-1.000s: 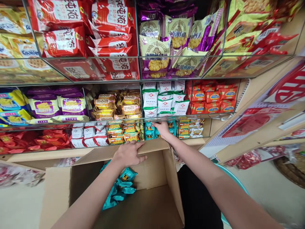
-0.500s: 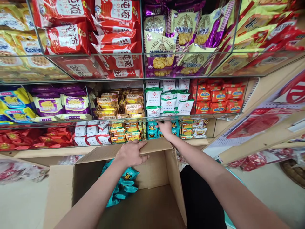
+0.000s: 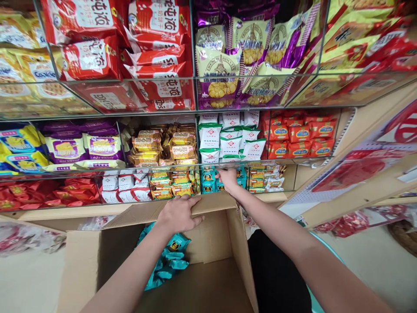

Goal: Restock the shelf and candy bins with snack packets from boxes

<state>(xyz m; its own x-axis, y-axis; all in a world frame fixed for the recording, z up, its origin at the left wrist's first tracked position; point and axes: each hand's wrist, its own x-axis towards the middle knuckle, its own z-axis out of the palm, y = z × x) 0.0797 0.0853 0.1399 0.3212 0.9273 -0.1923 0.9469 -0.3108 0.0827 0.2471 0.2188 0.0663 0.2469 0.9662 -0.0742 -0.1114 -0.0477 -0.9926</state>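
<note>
Slightly rightward along the stacked teal packets [image 3: 208,178], the right hand [image 3: 227,179] has shifted; its fingers curl there, grasp unclear. Their dark emblems face outward. The left hand [image 3: 177,214] clasps the cardboard box [image 3: 216,237]. Below it, loose teal packets [image 3: 178,244] lie glossy and crinkled, the emblemed one facing up, its long axis roughly crosswise.

1. The right hand [image 3: 228,179] is covering some shelved teal packets [image 3: 209,186]; its grip is not showing clearly.
2. The left arm [image 3: 130,265] is hiding part of the boxed teal packets [image 3: 177,243].
3. The bottom edge is cutting off the cardboard box [image 3: 241,252].
4. Upper-right packets [image 3: 387,43] are blurring.
</note>
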